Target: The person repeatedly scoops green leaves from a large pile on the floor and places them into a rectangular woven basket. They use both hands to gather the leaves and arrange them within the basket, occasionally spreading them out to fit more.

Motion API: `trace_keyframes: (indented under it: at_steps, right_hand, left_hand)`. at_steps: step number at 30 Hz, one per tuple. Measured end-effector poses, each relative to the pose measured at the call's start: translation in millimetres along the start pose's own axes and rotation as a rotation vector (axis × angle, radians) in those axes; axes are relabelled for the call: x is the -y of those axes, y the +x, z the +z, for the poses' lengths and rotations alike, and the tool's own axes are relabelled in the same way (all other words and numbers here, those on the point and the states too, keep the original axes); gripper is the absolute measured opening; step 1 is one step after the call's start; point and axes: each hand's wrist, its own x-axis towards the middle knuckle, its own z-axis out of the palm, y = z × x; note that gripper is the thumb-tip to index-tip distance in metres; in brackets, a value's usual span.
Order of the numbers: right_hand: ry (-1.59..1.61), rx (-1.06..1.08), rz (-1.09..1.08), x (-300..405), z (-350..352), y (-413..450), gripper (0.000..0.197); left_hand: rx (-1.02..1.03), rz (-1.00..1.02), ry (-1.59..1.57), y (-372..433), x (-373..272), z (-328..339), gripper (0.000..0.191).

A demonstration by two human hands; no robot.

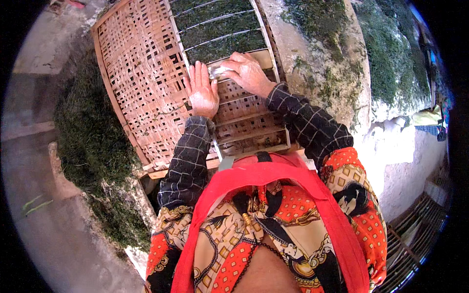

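Note:
A slatted frame with crosswise dividers lies on a woven bamboo tray. Dark green shredded plant material fills its far sections, while the nearer ones show woven strips. My right hand grips a small clear, shiny object, perhaps glass or plastic, near a light flat strip across the frame. Flat over the frame's left rail lies my left hand, palm down, fingers extended and close beside the clear object.
Heaps of dark green plant material stand left of the tray and at the upper right. A pale rough ledge runs along the right side. Bamboo poles lie at lower right.

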Motion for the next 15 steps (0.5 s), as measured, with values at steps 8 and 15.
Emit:
trace_keyframes:
  at_steps: [8,15]
  right_hand:
    - [-0.219,-0.160,0.014,38.2,4.7,-11.9,0.023]
    - [0.154,-0.285,0.193,85.9,23.2,13.6,0.025]
  left_hand:
    - [0.063,0.003,-0.096,-21.9,-7.0,-22.7,0.070]
    - [0.103,0.034,-0.152,-28.4,-5.4,-26.0,0.064]
